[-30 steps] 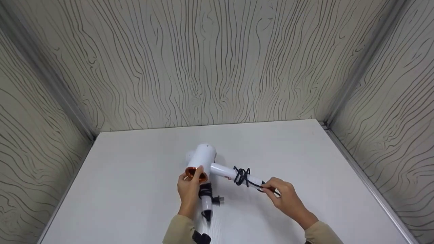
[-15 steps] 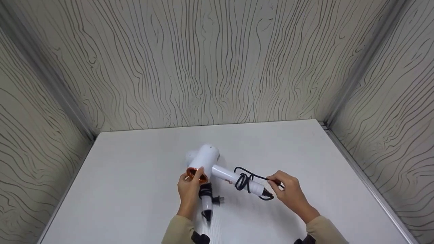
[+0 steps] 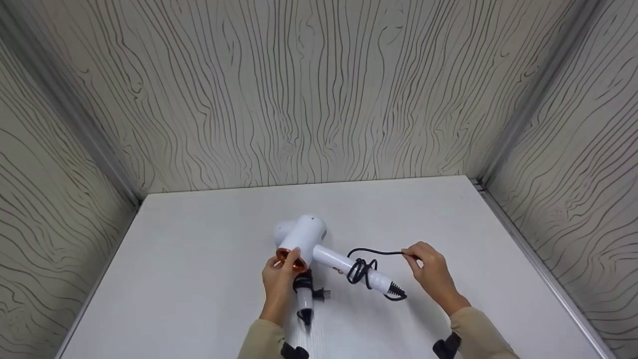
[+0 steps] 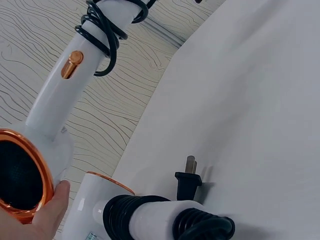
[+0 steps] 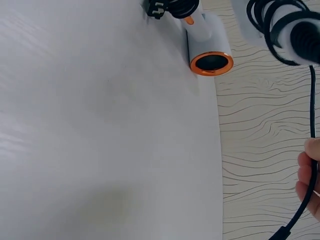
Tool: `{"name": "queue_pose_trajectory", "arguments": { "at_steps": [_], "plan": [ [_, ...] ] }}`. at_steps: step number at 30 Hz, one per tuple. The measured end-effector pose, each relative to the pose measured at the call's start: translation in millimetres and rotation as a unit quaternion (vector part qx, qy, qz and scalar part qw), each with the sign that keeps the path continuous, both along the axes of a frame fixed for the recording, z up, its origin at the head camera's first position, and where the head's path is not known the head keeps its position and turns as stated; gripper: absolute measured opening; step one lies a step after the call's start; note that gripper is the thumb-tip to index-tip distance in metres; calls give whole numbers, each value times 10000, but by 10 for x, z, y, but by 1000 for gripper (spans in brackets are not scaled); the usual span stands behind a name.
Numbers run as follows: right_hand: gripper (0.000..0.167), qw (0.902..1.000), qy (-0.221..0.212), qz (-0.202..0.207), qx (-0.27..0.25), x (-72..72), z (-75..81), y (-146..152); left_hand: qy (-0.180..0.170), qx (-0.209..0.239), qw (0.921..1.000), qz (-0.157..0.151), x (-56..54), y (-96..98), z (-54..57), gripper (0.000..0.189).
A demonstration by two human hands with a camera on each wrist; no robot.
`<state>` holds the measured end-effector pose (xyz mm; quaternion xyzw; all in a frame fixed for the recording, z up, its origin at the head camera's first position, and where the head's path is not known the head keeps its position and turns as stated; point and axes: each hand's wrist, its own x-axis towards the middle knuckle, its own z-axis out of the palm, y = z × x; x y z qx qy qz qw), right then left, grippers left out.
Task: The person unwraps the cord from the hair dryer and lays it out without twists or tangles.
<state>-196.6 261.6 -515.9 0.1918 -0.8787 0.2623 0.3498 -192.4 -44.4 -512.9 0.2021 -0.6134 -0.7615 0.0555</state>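
Observation:
My left hand (image 3: pixel 279 285) grips the copper-rimmed nozzle end of a white hair dryer (image 3: pixel 310 232), held above the table with its handle slanting down to the right. Loose loops of black cord (image 3: pixel 360 270) circle that handle. At the right, my right hand (image 3: pixel 433 271) pinches a free length of this cord, drawn out from the loops. In the right wrist view the cord (image 5: pixel 313 100) runs through the fingers to a thicker black end (image 5: pixel 281 233). A second white hair dryer (image 4: pixel 82 207) lies on the table beneath, partly hidden, its cord (image 4: pixel 122 212) wound tightly round its handle.
The second dryer's black plug (image 4: pixel 188 184) sticks out beside its handle. Wood-grain panels (image 3: pixel 299 94) stand behind and on both sides of the white table (image 3: pixel 199 279). Metal rails (image 3: pixel 543 284) edge it.
My right hand has moved up and to the right with the cord, pulling a length off the handle. The held dryer has shifted slightly right, its handle tipping lower. The second dryer stays put.

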Motion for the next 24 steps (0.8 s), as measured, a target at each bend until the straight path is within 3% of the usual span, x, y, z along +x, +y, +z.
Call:
{"name": "queue_pose_trajectory", "arguments": {
  "at_steps": [9,20,24],
  "plan": [
    [27,9979,11,-260,586,-72,-92,111,-136,-220,9997,-23,14,-27,46,59],
    [25,9913,-938,-194,907,-96,-152,129,-228,-232,9995,35,9,-60,62,65],
    [25,9893,-1006,-169,1039,-97,-239,152,-223,-211,9995,58,10,-60,71,66]
  ]
}}
